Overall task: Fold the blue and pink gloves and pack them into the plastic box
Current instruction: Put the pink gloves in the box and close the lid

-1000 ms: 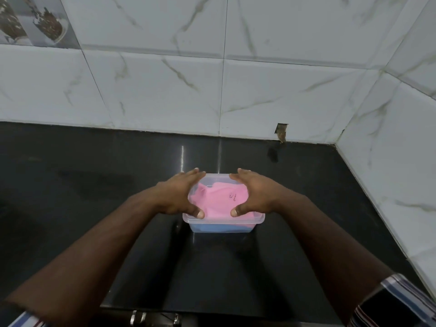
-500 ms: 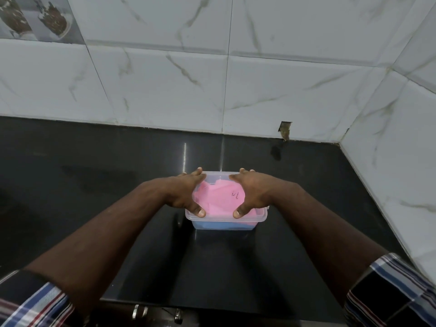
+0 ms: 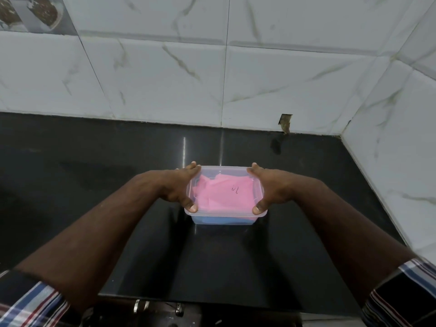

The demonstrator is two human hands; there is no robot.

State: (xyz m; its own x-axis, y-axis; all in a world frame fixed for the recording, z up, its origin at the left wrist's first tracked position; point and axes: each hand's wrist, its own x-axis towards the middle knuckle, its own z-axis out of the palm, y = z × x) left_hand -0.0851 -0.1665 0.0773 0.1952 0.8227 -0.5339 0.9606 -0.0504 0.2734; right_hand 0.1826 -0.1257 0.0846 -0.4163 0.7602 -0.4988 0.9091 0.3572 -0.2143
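Note:
A clear plastic box (image 3: 224, 169) stands on the black counter (image 3: 94, 175) in the middle of the view. Folded pink gloves (image 3: 226, 194) fill its top, with a small dark mark on them. Beneath them the blue gloves (image 3: 221, 220) show through the front wall. My left hand (image 3: 179, 188) grips the box's left side, thumb on the front rim. My right hand (image 3: 269, 187) holds the right side the same way.
White marble-look tiled walls (image 3: 259, 79) close the counter at the back and on the right. A small broken gap (image 3: 285, 123) sits at the wall's foot behind the box. Metal fittings (image 3: 141, 305) show below the counter's front edge.
Both hands have slid outward off the pink gloves and now clasp the box by its two sides. The gloves lie flatter inside.

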